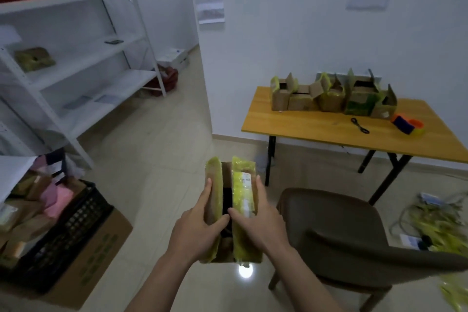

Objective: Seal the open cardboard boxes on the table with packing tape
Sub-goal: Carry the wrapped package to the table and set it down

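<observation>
Both hands grip one small cardboard box [231, 210] in mid-air over the floor, near centre: left hand [200, 225] clasps the left flap, right hand [258, 220] clasps the right flap with its yellow-green tape remnants, flaps not fully meeting, dark gap between them. Far right, the wooden table [329, 132] holds a row of open cardboard boxes [331, 96] along its far edge, with scissors [359, 125] and an orange tape dispenser [407, 126] nearer its right end. Brown chair [342, 230] just right of the hands, black crate [63, 233] near left.
</observation>
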Demonstrator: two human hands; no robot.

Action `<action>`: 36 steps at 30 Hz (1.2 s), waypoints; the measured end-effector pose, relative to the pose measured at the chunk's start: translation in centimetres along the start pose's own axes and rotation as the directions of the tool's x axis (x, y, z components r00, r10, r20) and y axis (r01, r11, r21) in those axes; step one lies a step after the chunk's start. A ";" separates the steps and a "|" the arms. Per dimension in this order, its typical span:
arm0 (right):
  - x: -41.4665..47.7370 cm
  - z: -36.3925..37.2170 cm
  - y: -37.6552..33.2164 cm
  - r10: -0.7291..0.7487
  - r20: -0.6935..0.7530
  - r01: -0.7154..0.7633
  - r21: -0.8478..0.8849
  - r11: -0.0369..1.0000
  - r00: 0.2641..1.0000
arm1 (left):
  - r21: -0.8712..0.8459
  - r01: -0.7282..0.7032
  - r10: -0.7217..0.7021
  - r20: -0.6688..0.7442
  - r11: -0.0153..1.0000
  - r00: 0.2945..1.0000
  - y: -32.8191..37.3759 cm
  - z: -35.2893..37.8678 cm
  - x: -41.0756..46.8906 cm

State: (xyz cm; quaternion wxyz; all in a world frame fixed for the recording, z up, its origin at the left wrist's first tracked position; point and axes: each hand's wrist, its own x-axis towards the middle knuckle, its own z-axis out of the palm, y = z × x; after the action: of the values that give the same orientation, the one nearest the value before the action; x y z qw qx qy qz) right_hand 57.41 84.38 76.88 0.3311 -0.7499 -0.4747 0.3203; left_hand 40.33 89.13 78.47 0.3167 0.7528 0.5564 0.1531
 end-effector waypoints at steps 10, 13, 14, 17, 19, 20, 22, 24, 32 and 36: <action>11.3 -3.1 -0.2 0.004 0.007 -0.004 0.015 1.000 1.000 | 0.014 0.032 -0.033 0.024 0.999 0.999 3.2 -0.1 11.1; 14.9 -4.3 0.0 0.036 -0.010 -0.036 0.017 0.999 0.999 | 0.010 -0.004 0.003 0.069 1.000 0.998 4.2 0.2 15.4; 16.2 -4.6 0.1 0.049 -0.023 -0.049 0.015 0.999 0.999 | 0.005 -0.016 0.016 0.081 1.000 0.997 4.4 0.3 17.0; 20.7 -5.5 0.0 0.079 -0.062 -0.078 0.020 0.997 0.995 | -0.004 -0.057 0.057 0.096 0.998 0.994 4.6 0.4 22.2; 23.8 -5.7 -0.4 0.101 -0.090 -0.098 0.036 0.994 0.991 | -0.004 -0.086 0.086 0.114 0.996 0.990 4.5 0.4 26.2; 25.4 -5.8 -0.8 0.116 -0.102 -0.112 0.044 0.993 0.988 | -0.006 -0.101 0.101 0.127 0.995 0.987 4.6 0.3 28.2; 28.5 -5.9 -1.7 0.144 -0.129 -0.141 0.038 0.989 0.981 | 0.001 -0.131 0.130 0.145 0.991 0.981 4.7 0.0 32.3; 31.8 -6.0 -2.6 0.175 -0.145 -0.173 0.028 0.984 0.974 | -0.004 -0.153 0.152 0.156 0.988 0.976 4.5 -0.4 36.0; 41.5 -6.6 -3.5 0.312 -0.199 -0.299 0.093 0.950 0.929 | -0.022 -0.188 0.188 0.234 0.982 0.954 5.1 -0.1 48.0; 45.6 -8.3 -2.9 0.354 -0.244 -0.338 0.106 0.935 0.903 | -0.010 -0.216 0.211 0.250 0.976 0.945 7.0 1.0 52.4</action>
State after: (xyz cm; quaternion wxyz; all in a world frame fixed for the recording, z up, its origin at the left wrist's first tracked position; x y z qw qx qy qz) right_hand 78.26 125.92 76.45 0.3510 -0.8470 -0.2767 0.2877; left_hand 63.60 136.55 75.89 0.3592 0.8246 0.4286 0.0854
